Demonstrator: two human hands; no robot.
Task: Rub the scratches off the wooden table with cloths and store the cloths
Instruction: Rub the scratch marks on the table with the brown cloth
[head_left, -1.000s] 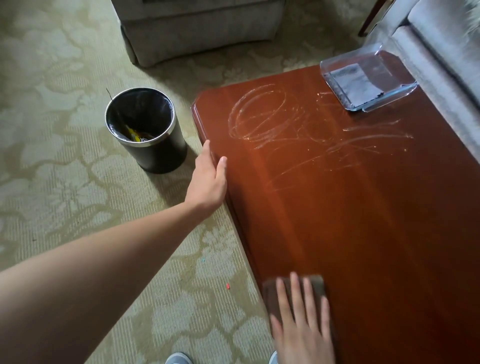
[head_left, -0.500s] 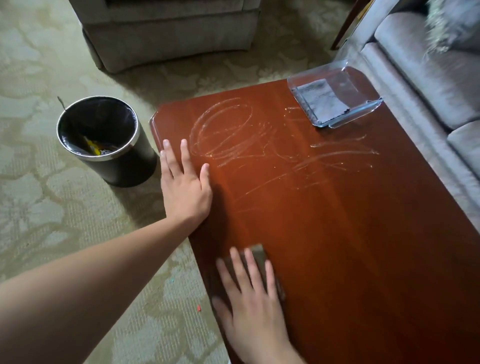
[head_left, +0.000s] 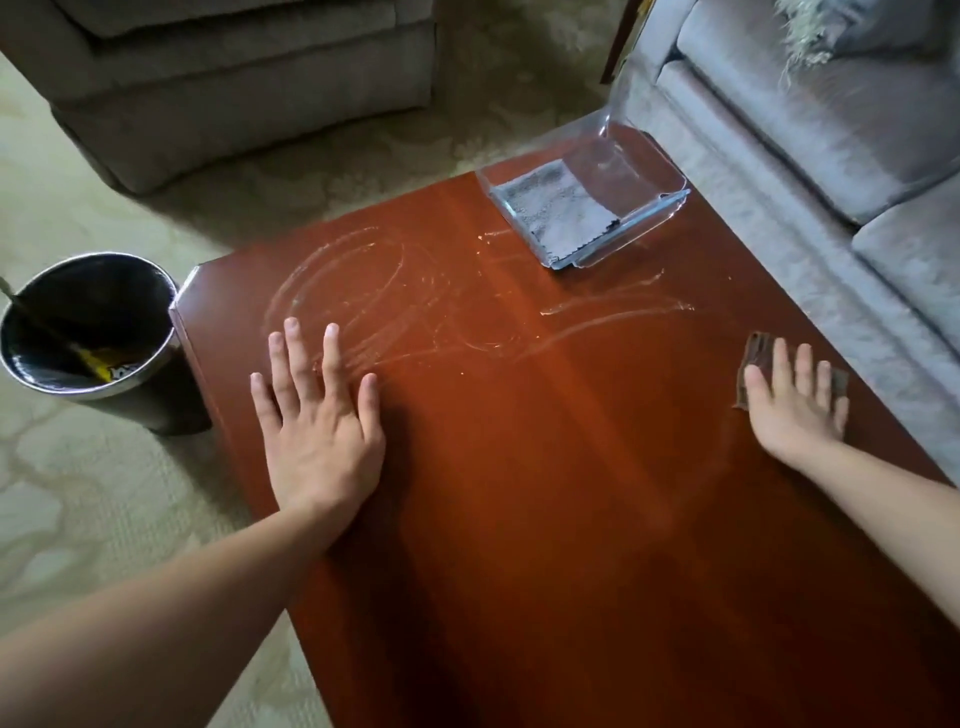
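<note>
Left hand (head_left: 317, 431) flat, fingers spread, on the table (head_left: 519, 519) beside the scratches (head_left: 415, 312). Right hand (head_left: 792, 405) flat, fingers apart, pressing a brown cloth (head_left: 756, 353) near the right edge. Grey cloth (head_left: 550, 208) lies in the clear tray (head_left: 649, 171).

Left hand (head_left: 318, 431) flat on scratched table (head_left: 545, 519); right hand (head_left: 792, 405) pressing brown cloth (head_left: 756, 353) (fingers spread).

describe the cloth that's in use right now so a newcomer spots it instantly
Start at the red-brown wooden table and follow its sofa-side edge. There the right hand lies flat on a dark brown cloth. Unlike the grey cloth lying in the clear tray, it is nearly table-coloured and mostly covered.
</note>
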